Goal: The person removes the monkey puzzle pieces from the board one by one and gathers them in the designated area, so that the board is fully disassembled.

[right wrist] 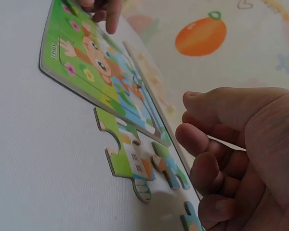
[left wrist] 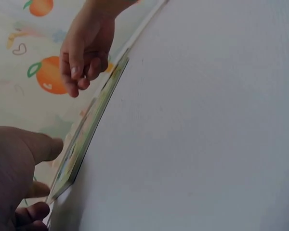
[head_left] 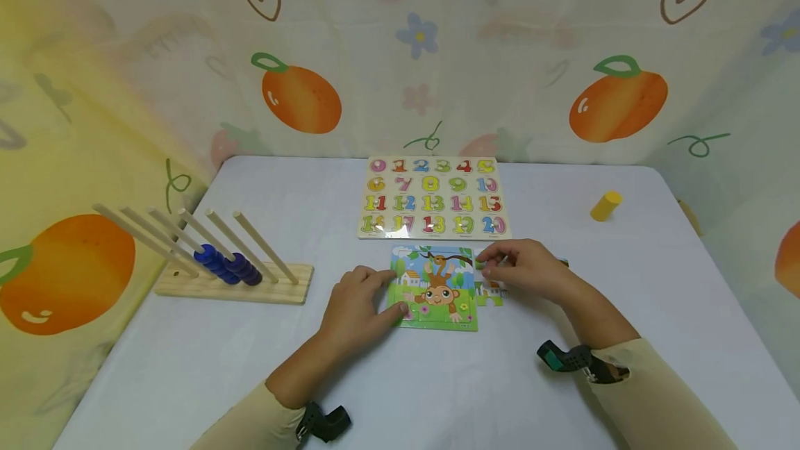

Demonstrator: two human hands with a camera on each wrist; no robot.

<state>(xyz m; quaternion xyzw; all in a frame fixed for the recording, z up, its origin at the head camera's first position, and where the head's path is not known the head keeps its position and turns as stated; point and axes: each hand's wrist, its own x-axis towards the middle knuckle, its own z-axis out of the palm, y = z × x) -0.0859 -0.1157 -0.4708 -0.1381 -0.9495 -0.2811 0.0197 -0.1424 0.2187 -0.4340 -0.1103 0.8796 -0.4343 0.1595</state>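
Note:
A square monkey jigsaw puzzle lies flat on the white table. At its left edge rests my left hand, index finger near the upper part and thumb on the lower corner, without wrapping round it. Just right of the board, my right hand hovers over loose pieces, its fingers loosely bent; no piece shows between them in the right wrist view. A green-edged jigsaw piece lies close beside the board, with a second piece past it and a third partly hidden by the fingers.
Behind the puzzle lies a wooden number board, figures 0 to 20. On the left stands a wooden peg rack with dark blue rings on two tilted pegs. A yellow cylinder is at the back right. Printed fabric hangs behind the table.

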